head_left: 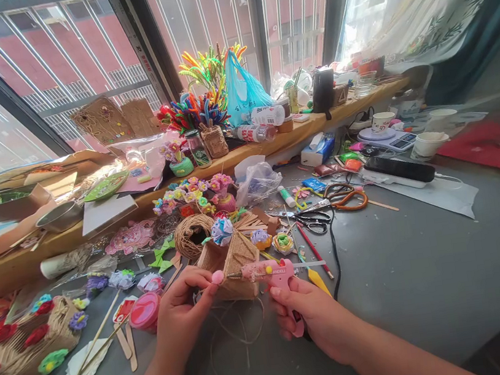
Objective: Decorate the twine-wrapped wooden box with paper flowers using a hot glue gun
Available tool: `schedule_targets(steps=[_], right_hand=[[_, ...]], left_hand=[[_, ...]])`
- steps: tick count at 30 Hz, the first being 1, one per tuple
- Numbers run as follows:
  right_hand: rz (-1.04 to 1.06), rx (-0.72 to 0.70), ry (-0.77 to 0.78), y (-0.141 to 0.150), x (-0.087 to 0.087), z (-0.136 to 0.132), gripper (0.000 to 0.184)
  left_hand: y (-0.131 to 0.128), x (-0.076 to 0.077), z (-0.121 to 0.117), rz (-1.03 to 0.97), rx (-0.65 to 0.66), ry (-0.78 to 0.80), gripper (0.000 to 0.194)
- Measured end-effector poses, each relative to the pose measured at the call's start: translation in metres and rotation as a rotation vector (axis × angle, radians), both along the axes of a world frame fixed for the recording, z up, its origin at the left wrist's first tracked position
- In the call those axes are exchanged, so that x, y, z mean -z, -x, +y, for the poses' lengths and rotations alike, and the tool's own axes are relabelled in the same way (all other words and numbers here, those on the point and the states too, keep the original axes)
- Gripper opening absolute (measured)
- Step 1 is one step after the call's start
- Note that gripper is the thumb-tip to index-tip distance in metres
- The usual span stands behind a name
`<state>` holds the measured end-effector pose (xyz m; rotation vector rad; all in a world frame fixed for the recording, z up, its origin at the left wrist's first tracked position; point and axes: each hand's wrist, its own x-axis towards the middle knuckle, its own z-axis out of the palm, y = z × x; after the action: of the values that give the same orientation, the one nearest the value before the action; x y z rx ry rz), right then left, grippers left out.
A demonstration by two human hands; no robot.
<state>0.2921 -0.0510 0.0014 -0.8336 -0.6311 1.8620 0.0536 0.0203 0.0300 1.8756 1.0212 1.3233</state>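
My right hand (301,304) is wrapped round the handle of a pink hot glue gun (280,272), with a clear glue stick (311,263) poking out of its back. The gun's nozzle points left, at a small pink ball (217,277). Thumb and fingers of my left hand (189,298) pinch that ball; whether the nozzle touches it I cannot tell. Just behind both hands stands a brown twine-covered box (239,276), partly hidden by the gun. A blue and white paper flower (222,231) sits at its top.
Behind the box lie a twine roll (194,235), scissors (347,197) and a red pencil (315,251). The gun's black cord (334,250) runs right of it. At left are a pink tub (145,312), thin sticks (84,366) and a flower-covered cardboard piece (26,349). A phone (399,169) lies right.
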Motion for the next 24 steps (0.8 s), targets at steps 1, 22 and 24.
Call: schedule_targets(steps=[1,22,24], right_hand=[[0.002,-0.002,-0.008,0.0,0.001,0.0001,0.055],[-0.046,0.033,0.009,-0.0035,0.0004,-0.0009,0.055],[-0.031,0.049,0.026,-0.0039,-0.0015,-0.0009,0.055]], left_hand=[[0.0,-0.0002,-0.0002,-0.002,0.0,0.0,0.016],[-0.0068,-0.0007,-0.0045,0.036,-0.031,-0.04,0.013],[-0.0095,-0.0015,-0.0061,0.029,-0.051,-0.036,0.014]])
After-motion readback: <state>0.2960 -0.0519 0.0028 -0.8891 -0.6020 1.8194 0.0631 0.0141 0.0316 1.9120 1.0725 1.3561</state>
